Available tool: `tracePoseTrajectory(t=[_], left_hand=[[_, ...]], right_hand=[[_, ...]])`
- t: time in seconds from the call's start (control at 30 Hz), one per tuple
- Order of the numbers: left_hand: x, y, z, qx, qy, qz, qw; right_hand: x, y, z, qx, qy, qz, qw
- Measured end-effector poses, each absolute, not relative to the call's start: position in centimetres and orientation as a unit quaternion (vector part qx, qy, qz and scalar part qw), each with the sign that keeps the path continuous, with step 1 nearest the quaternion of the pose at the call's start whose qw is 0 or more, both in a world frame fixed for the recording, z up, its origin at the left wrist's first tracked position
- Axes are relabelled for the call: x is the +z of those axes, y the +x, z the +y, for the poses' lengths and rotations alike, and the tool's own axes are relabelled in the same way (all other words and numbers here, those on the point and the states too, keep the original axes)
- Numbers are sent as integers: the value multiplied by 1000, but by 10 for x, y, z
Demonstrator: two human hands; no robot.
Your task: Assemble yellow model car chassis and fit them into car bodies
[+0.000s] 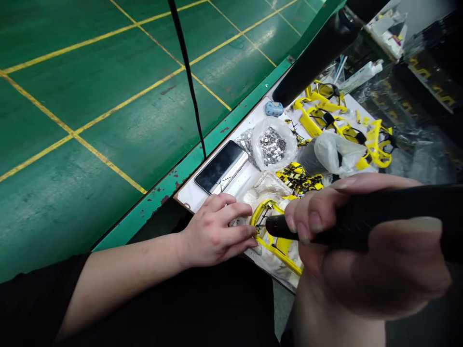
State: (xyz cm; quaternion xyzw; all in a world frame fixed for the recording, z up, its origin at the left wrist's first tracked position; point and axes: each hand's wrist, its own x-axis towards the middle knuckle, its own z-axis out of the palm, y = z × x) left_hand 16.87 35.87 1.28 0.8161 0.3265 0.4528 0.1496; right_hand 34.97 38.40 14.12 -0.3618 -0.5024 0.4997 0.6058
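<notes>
My right hand [347, 241] is wrapped around a black electric screwdriver [347, 221], held nearly level with its nose pointing left. That nose is over a yellow plastic frame [282, 255], close to a small dark part at the frame's left end. My left hand [217, 231] has its fingertips closed on the left edge of the frame. Beneath the frame lies a whitish moulded holder [265, 185], partly covered by the frame and my hands. The far right end of the frame is hidden behind my right hand.
A smartphone [221, 166] lies near the table's edge. Beyond it are a bag of small metal pieces [273, 147], a blue lump [274, 108], black and yellow small parts [300, 178], and several yellow frames [314, 118]. A black cable [188, 72] hangs at the left.
</notes>
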Motion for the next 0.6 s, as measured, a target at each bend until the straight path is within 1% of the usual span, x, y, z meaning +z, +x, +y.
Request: tracePoseTrajectory(t=[0.2,0.33,0.4,0.5,0.6], left_hand=[[13,169,359,452,815,330,150],[12,169,358,454,814,329,151],[12,169,358,451,816,329,151],[12,168,358,442,820,331,151],[12,168,358,437,823,332,148]], right_hand=[[137,350,386,505,-360,-505,600],[128,354,391,467,-326,-555,607],[125,358,392,440,-329,-592,589],[125,364,393,428,-348,-636,539],[127,365,391,429,-342,-638,540]])
